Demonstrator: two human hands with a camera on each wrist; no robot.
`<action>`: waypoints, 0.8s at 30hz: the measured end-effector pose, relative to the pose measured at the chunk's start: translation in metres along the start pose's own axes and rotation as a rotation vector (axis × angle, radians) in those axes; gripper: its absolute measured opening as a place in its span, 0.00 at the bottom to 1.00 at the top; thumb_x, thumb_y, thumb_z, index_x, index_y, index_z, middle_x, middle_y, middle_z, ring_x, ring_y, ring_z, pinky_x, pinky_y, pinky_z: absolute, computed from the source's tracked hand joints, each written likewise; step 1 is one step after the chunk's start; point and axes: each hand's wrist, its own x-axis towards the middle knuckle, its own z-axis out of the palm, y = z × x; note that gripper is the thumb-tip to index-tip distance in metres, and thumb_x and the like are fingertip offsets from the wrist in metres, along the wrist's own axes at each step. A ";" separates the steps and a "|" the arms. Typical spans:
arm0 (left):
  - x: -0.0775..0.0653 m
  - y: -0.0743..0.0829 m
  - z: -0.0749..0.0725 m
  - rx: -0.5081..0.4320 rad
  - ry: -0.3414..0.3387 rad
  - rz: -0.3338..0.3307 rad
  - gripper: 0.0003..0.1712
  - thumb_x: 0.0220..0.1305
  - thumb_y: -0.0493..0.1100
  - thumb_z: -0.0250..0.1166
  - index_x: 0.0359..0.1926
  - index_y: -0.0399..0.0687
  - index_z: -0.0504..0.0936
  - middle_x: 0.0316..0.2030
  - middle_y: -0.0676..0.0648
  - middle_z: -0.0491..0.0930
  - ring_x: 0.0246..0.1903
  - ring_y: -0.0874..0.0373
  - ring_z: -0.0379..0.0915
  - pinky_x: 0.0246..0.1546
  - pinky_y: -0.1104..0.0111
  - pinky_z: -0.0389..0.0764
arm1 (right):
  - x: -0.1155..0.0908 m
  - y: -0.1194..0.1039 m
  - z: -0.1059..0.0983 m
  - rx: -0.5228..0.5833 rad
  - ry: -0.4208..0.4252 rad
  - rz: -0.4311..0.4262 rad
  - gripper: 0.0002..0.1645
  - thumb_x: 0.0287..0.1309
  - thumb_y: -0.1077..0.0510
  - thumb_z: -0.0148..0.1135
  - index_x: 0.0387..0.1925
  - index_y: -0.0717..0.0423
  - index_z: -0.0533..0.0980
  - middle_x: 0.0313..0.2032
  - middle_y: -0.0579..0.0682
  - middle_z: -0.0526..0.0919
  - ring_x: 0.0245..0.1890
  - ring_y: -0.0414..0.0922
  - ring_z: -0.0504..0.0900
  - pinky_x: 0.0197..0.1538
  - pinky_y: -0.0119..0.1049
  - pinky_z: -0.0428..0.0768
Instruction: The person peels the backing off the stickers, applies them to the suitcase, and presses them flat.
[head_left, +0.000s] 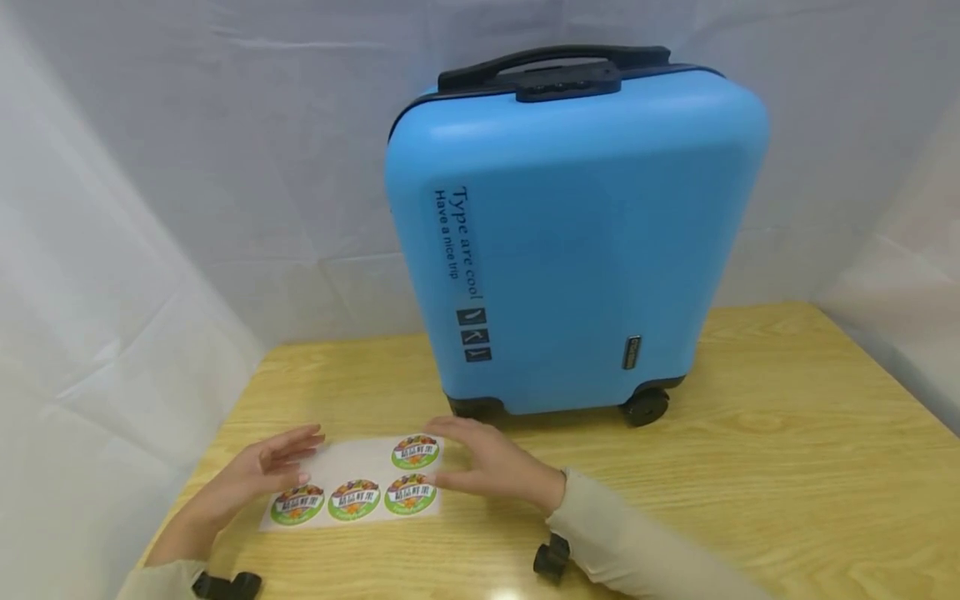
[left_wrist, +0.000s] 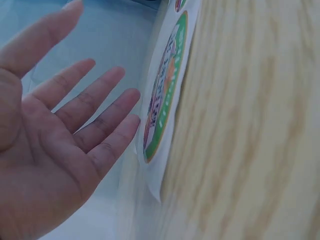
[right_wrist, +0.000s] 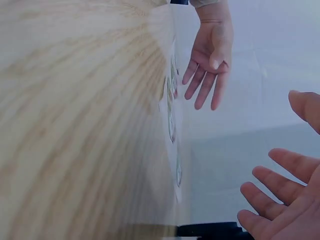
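A white sheet point(head_left: 352, 457) with several round fruit-pattern stickers point(head_left: 354, 499) lies flat on the table; its upper left part bears none. My left hand point(head_left: 258, 471) hovers over the sheet's left edge, fingers spread and relaxed, holding nothing. In the left wrist view its palm and separate fingers show beside a sticker point(left_wrist: 166, 90). Over the sheet's right edge is my right hand point(head_left: 491, 465), thumb and fingers apart, with nothing between them. The right wrist view shows its loosely bent fingers point(right_wrist: 270, 195) and the left hand across the sheet.
Behind the sheet a blue suitcase point(head_left: 577, 250) stands upright on the wooden table point(head_left: 787, 467), with a black handle point(head_left: 555, 60) on top and a black wheel point(head_left: 647, 407) at its lower right. A white cloth point(head_left: 300, 167) hangs behind the table and along its sides.
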 end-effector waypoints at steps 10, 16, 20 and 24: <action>0.000 -0.007 -0.002 0.104 0.072 -0.034 0.36 0.59 0.36 0.65 0.65 0.30 0.61 0.60 0.45 0.73 0.52 0.73 0.69 0.50 0.80 0.69 | 0.012 0.006 0.021 0.171 -0.055 0.033 0.34 0.60 0.45 0.61 0.65 0.52 0.66 0.63 0.45 0.69 0.64 0.42 0.66 0.66 0.40 0.64; -0.002 -0.005 -0.004 0.157 0.122 -0.124 0.37 0.56 0.39 0.68 0.65 0.33 0.64 0.60 0.33 0.69 0.50 0.72 0.70 0.49 0.78 0.71 | 0.022 0.011 0.031 0.322 -0.070 0.109 0.30 0.60 0.50 0.62 0.62 0.53 0.70 0.62 0.48 0.71 0.61 0.43 0.69 0.62 0.38 0.69; -0.003 -0.009 -0.006 0.091 0.075 -0.134 0.37 0.57 0.38 0.66 0.64 0.29 0.62 0.60 0.29 0.67 0.50 0.75 0.70 0.49 0.81 0.70 | 0.027 0.014 0.035 0.413 -0.049 0.222 0.26 0.58 0.52 0.64 0.58 0.52 0.74 0.58 0.48 0.75 0.56 0.44 0.74 0.56 0.34 0.73; -0.004 -0.015 -0.007 0.079 0.049 -0.123 0.35 0.57 0.37 0.66 0.62 0.25 0.64 0.59 0.26 0.67 0.49 0.78 0.69 0.49 0.82 0.69 | 0.029 0.017 0.039 0.418 -0.017 0.257 0.25 0.54 0.56 0.67 0.55 0.54 0.77 0.57 0.50 0.77 0.58 0.46 0.73 0.58 0.35 0.73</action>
